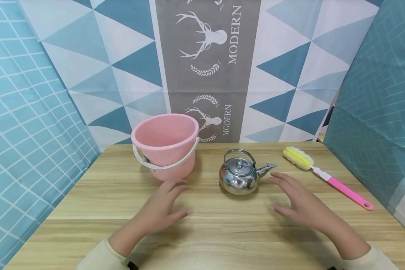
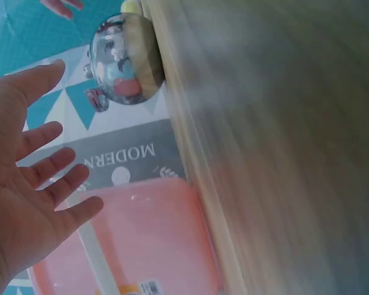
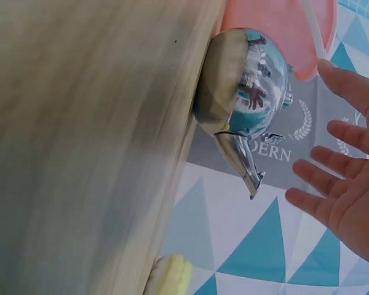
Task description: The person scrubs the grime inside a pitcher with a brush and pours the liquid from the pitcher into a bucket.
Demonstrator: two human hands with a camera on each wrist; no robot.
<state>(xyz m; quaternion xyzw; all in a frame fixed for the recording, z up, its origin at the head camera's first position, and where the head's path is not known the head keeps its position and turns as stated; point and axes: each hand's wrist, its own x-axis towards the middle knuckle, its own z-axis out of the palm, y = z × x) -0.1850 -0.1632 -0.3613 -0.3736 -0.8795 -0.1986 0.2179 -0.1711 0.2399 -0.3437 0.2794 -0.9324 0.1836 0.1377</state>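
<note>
A shiny steel teapot [image 1: 239,178] with a lid, a raised hoop handle and a spout pointing right stands on the wooden table. My left hand [image 1: 163,210] hovers to its left, in front of the pink bucket [image 1: 170,165], fingers spread and holding nothing. On the other side, my right hand [image 1: 300,204] hovers near the spout, fingers apart, also holding nothing. The right wrist view shows the teapot [image 3: 243,86] beyond the fingers of the right hand [image 3: 350,172], with a gap between them. In the left wrist view the left palm [image 2: 18,178] faces the bucket and teapot side.
A brush with a yellow sponge head [image 1: 298,157] and pink handle lies at the table's right. The bucket's white handle [image 1: 175,164] hangs down at its front. Patterned cloth [image 1: 121,63] rises behind the table [image 1: 222,240], with blue sheets at both sides.
</note>
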